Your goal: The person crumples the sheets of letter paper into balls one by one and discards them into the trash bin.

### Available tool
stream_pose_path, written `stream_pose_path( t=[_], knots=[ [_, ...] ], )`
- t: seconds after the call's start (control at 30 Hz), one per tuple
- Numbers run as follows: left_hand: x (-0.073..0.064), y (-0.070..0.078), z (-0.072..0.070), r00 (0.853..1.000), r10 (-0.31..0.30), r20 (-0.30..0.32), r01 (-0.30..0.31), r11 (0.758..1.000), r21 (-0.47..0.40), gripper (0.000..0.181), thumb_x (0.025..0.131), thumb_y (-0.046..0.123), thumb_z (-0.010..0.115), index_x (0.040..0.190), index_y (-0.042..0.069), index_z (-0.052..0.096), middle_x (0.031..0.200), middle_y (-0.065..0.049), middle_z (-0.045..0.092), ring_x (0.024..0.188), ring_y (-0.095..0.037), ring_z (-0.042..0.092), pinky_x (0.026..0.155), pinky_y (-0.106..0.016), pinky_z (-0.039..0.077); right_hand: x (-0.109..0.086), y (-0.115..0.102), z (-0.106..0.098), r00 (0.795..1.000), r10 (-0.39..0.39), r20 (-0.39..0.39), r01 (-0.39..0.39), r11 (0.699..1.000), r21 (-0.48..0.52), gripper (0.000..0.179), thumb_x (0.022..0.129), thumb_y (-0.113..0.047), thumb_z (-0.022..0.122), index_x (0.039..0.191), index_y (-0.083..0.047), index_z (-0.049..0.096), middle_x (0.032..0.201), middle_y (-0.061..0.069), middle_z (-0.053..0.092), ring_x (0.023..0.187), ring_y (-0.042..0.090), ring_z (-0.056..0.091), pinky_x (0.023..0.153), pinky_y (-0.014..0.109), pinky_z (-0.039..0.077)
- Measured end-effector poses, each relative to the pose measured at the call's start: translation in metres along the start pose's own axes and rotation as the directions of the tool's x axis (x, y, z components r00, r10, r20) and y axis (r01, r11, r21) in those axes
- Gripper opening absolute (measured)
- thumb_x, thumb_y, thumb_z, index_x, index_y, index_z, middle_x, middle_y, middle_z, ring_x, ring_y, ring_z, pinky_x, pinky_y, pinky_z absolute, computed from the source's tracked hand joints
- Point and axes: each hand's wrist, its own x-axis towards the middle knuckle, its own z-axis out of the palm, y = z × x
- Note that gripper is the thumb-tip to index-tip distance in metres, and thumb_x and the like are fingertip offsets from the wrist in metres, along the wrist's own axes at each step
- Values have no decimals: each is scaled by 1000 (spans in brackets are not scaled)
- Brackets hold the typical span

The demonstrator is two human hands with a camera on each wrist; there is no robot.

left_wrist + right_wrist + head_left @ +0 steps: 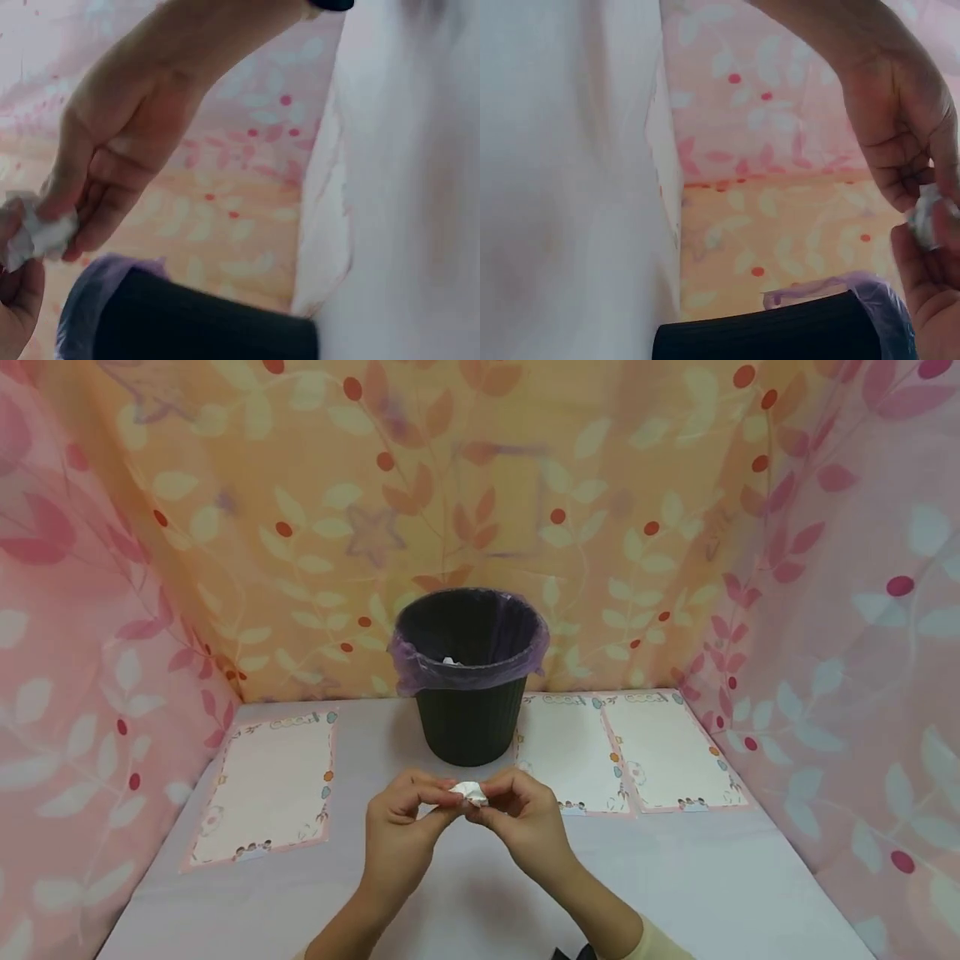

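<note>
Both hands meet over the table in front of the bin, in the middle of the head view. The left hand [401,827] pinches one side of a small crumpled piece of white paper [471,792] between thumb and fingers. On its other side the right hand [534,827] pinches the same piece. Folds and creases show on the paper [46,234] in the left wrist view, and fingertips cover part of it. The right wrist view also has the paper [928,217] between the two hands' fingers.
Behind the hands stands a dark bin [468,727] with a purple liner [420,672] folded over its rim; a white scrap [450,661] shows inside. One decorated sheet [266,789] lies left, two more sheets [570,752] right. Patterned cloth [637,568] walls the table on three sides.
</note>
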Motion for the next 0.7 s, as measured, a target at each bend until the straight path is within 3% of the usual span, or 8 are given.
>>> stream_pose_path(
  t=[0.07,0.13,0.33,0.5,0.7],
  knots=[
    [0,5,-3,999,40,-3,-40,998,51,18,76,-3,86,90,5,80,91,-10,69,92,-18,68,80,-26,61,0,2,2,1000,26,8,-27,999,45,24,85,5,79,104,1,66,102,18,66,90,20,73,76,40,63],
    [2,9,-7,1000,28,1,-28,998,59,20,77,-2,86,95,4,80,92,-11,70,89,-19,68,78,-25,60,0,1,3,999,43,19,-44,998,44,31,84,2,81,111,-1,66,102,18,67,88,19,73,76,40,63],
    [7,6,-12,988,-152,40,151,988,11,29,81,9,87,107,7,75,99,-9,74,84,-22,70,74,-29,62,6,-5,-5,989,85,117,-82,996,-30,64,86,-4,80,145,-10,56,117,14,70,96,20,72,82,35,63],
    [9,-2,-10,982,-177,60,180,982,-54,28,81,7,86,107,6,76,103,-13,72,90,-24,70,79,-31,62,9,-8,-11,976,-17,216,47,990,-135,59,89,-6,78,144,-5,56,127,13,69,100,20,70,83,34,62],
    [7,-6,-5,981,-195,17,196,979,-52,26,80,8,87,104,6,79,104,-13,72,93,-25,73,83,-32,62,11,-2,-12,962,-183,203,233,938,-257,54,82,-10,85,132,-5,65,128,8,67,107,18,68,83,31,62]
  ],
)
